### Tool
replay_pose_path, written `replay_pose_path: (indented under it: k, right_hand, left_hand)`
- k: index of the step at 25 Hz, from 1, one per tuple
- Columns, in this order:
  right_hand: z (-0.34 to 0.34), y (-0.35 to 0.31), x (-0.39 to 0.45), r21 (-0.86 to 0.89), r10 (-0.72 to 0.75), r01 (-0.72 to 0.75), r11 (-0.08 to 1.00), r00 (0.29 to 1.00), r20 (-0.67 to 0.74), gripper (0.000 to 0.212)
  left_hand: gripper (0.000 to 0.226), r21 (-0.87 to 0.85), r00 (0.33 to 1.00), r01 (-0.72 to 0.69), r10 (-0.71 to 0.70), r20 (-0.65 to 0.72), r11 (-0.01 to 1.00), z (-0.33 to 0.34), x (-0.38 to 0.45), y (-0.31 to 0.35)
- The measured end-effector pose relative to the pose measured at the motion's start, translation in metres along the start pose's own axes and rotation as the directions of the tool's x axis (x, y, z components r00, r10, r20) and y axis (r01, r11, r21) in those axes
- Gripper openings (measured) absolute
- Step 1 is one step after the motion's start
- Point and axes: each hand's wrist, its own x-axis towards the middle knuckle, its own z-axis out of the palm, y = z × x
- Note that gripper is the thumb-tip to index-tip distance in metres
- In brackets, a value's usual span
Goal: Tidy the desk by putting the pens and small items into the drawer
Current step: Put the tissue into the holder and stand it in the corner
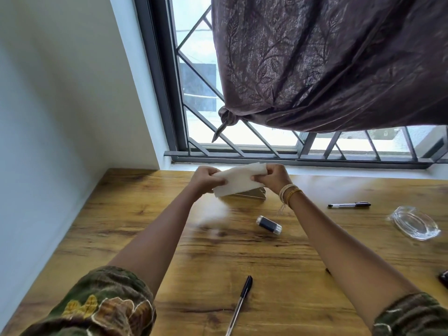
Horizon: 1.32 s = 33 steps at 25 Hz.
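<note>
Black-capped clear ballpoint pen (240, 304) on wood-grain desk (150, 238) near camera; second black pen (349, 205) farther right; left hand (206, 181), right hand (272, 177) pinching white folded tissue (238, 181) below barred window (194, 93).

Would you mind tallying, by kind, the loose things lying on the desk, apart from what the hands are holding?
Pens: 2, one near the front edge, one toward the window
Small dark capped item: 1
Glass dish: 1
Clear stand under the tissues: 1
Dark thing cut off at the right edge, unidentifiable: 1
Total: 6
</note>
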Motion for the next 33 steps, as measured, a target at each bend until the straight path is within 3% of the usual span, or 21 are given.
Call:
replay_pose_path:
  k: [3, 9, 19, 29, 33]
  right_hand:
    - [-0.004, 0.0, 0.011, 0.066, 0.027, -0.02, 0.998, 0.995, -0.1, 0.038]
    - [0.004, -0.001, 0.023, 0.048, 0.038, -0.028, 0.998, 0.977, -0.212, 0.033]
    - [0.015, 0.027, 0.021, -0.018, 0.033, -0.037, 0.999, 0.978, -0.205, 0.029]
    - [0.022, 0.05, 0.011, -0.136, 0.044, -0.074, 0.988, 0.977, -0.209, 0.023]
    - [0.021, 0.053, 0.01, -0.155, 0.087, -0.127, 0.98, 0.966, -0.242, 0.023]
  left_hand:
    - [0.017, -0.132, 0.99, -0.083, 0.067, -0.124, 0.988, 0.003, 0.009, 0.004]
    - [0.021, -0.129, 0.959, -0.176, 0.141, -0.244, 0.976, 0.012, 0.034, 0.002]
    - [0.014, -0.089, 0.983, -0.141, 0.129, -0.129, 0.986, 0.015, 0.047, -0.022]
    - [0.013, 0.002, 0.987, -0.008, 0.009, -0.159, 1.0, 0.02, 0.053, -0.052]
    - [0.022, 0.0, 0.991, -0.026, 0.026, -0.131, 1.0, 0.021, 0.053, -0.055]
